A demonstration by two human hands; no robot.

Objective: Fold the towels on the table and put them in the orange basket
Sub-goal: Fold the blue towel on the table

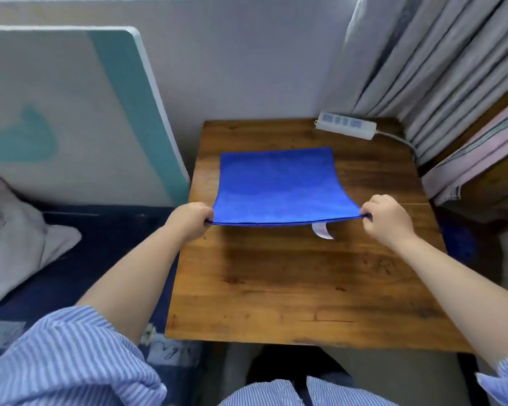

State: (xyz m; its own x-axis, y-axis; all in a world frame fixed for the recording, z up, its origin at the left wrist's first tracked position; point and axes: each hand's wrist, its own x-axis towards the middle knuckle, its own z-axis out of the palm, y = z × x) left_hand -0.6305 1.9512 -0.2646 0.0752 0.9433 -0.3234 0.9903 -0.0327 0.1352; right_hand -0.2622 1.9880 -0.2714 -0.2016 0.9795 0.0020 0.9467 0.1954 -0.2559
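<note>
Blue towel (277,183) on worktop (291,282), near corners pinched by left hand (192,219) and right hand (386,218); uneven pull risks skewed fold, label (321,230) left protruding.

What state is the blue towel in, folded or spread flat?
Folded once: the blue towel shows two layered edges at the near side, which the left hand and right hand pinch and lift.

probably a bedroom: pillow (15,238), curtains (440,68)
</note>
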